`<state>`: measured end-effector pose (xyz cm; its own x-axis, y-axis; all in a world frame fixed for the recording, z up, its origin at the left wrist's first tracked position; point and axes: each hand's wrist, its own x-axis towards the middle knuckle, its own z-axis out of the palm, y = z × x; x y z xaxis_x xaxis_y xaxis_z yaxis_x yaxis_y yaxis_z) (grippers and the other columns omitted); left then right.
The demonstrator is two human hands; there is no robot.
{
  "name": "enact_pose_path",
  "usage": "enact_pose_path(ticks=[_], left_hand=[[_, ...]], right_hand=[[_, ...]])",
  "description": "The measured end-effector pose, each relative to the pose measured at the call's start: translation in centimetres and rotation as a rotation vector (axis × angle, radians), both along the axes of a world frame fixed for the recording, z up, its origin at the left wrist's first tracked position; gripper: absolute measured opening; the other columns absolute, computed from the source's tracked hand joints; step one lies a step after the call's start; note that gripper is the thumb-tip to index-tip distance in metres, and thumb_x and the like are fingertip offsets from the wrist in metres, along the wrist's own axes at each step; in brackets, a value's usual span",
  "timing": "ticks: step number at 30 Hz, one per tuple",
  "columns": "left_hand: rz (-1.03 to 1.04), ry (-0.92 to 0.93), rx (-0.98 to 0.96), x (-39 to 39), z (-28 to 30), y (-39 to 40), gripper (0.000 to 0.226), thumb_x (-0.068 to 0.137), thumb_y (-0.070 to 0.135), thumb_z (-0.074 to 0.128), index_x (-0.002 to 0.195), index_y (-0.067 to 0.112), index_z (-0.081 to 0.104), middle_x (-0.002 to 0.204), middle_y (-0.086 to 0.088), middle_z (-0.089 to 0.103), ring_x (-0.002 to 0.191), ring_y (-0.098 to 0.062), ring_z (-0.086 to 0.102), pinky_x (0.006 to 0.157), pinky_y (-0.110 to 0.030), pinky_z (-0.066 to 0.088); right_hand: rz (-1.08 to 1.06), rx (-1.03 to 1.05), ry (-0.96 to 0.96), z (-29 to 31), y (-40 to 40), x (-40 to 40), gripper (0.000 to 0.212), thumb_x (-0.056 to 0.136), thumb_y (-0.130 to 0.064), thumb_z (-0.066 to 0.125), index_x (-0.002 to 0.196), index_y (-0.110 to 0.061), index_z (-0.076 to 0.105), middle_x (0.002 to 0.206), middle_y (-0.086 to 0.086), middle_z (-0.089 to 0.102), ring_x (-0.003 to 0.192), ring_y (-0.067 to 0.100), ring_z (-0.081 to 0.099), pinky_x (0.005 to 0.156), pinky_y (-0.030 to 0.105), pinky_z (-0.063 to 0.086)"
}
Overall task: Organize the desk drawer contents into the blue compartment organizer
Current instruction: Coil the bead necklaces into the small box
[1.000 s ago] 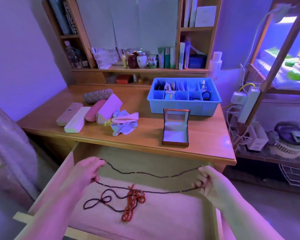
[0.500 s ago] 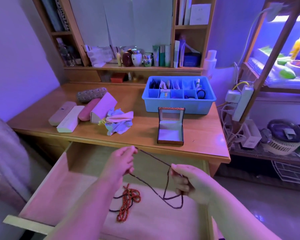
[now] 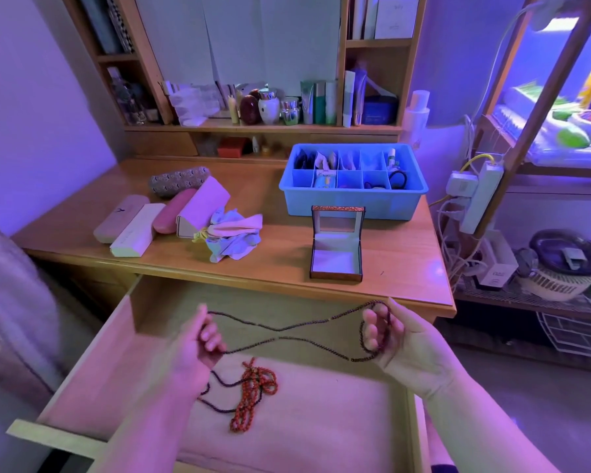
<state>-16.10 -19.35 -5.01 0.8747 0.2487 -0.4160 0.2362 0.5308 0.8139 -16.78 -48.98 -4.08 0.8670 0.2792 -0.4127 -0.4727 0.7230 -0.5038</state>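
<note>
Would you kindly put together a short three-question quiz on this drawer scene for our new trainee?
1. True or false: both hands grip the dark bead strand.
2. What lies in the drawer beside the strand's loose end: A) a red-orange bead string, B) scissors, C) a pen?
3. Fill in: the small jewellery box on the desk has its lid ____.

Key
1. True: the left hand and the right hand hold it stretched between them.
2. A: the red-orange bead string.
3. Open.
</note>
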Motion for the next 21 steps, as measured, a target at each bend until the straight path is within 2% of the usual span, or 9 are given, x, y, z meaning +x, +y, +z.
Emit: enact_pose_path(ticks=[3,4,5,7,10,12,16,18,21], left_hand=[[-0.443,-0.198,0.933,-1.1,1.4,-3.2,0.02,0.087,0.035,0.061,0.075,0.02,0.065,0.046,0.01,0.05,0.042,0.001,0.042,0.047,-0.015,0.036],[-0.613,-0.297,1.06,-1.3,2.0,-4.5,0.017,0.085,0.035,0.064,0.072,0.025,0.068,0.051,0.013,0.055,0.047,0.003,0.045,0.049,-0.014,0.037],[-0.766,-0.359,1.065,-1.6,2.7,-5.9,0.017,0.084,0.033,0.067,0.068,0.03,0.068,0.055,0.014,0.057,0.05,0.003,0.047,0.051,-0.014,0.038],[-0.895,-0.43,0.965,-1.7,3.7,-8.4,0.02,0.084,0.024,0.068,0.065,0.03,0.066,0.056,0.016,0.058,0.053,0.001,0.048,0.054,-0.014,0.04],[-0.685,-0.436,0.914,-0.2,4.5,-9.4,0.021,0.085,0.023,0.067,0.064,0.019,0.063,0.054,0.011,0.061,0.054,-0.004,0.052,0.06,-0.024,0.047],[-0.544,-0.258,0.854,1.0,4.2,-8.0,0.03,0.083,0.036,0.068,0.063,0.018,0.054,0.045,0.01,0.047,0.045,-0.005,0.044,0.06,-0.025,0.047],[-0.336,0.088,-0.004,0.9,1.4,-4.1,0.033,0.067,0.033,0.073,0.055,0.015,0.048,0.045,0.003,0.039,0.045,-0.014,0.045,0.074,-0.041,0.055],[-0.148,0.084,-0.244,0.4,-0.2,-2.7,0.032,0.07,0.028,0.069,0.05,0.018,0.047,0.045,0.002,0.045,0.048,-0.015,0.053,0.076,-0.047,0.055],[0.082,0.01,-0.451,-0.2,-2.0,-1.9,0.027,0.084,0.025,0.058,0.062,0.016,0.046,0.046,0.002,0.048,0.047,-0.015,0.057,0.067,-0.045,0.059]], right_hand=[[-0.002,-0.065,-0.123,0.2,1.8,0.9,0.02,0.086,-0.025,0.049,0.083,-0.011,0.062,0.094,0.015,0.073,0.078,0.024,0.071,0.071,0.032,0.057],[0.025,-0.15,-0.174,0.2,2.5,1.1,0.022,0.089,-0.026,0.046,0.089,-0.011,0.062,0.099,0.015,0.073,0.086,0.024,0.071,0.079,0.035,0.054],[0.063,-0.242,-0.216,0.2,3.2,1.1,0.025,0.092,-0.028,0.045,0.093,-0.01,0.062,0.101,0.015,0.072,0.091,0.024,0.07,0.085,0.036,0.051],[0.178,-0.389,-0.279,0.3,4.2,1.0,0.034,0.089,-0.039,0.05,0.093,-0.009,0.065,0.094,0.014,0.071,0.086,0.025,0.068,0.085,0.034,0.05],[0.41,-0.5,-0.301,0.5,3.9,0.3,0.03,0.077,-0.046,0.065,0.071,-0.017,0.063,0.057,0.002,0.049,0.049,0.015,0.044,0.054,0.022,0.044],[0.424,-0.421,-0.201,0.6,3.1,0.1,0.025,0.075,-0.036,0.069,0.066,-0.018,0.056,0.05,-0.005,0.029,0.04,0.009,0.025,0.044,0.021,0.035],[0.198,-0.201,0.02,0.4,1.4,0.1,0.022,0.077,-0.031,0.06,0.064,-0.015,0.056,0.045,-0.009,0.024,0.033,0.006,0.019,0.034,0.017,0.026],[0.095,-0.07,0.057,0.1,0.6,0.2,0.022,0.079,-0.03,0.058,0.064,-0.013,0.056,0.043,-0.009,0.03,0.031,0.006,0.024,0.035,0.018,0.029],[-0.032,0.008,0.079,-0.4,-0.3,0.5,0.02,0.08,-0.027,0.057,0.066,-0.014,0.054,0.042,-0.007,0.032,0.031,0.007,0.028,0.037,0.019,0.033]])
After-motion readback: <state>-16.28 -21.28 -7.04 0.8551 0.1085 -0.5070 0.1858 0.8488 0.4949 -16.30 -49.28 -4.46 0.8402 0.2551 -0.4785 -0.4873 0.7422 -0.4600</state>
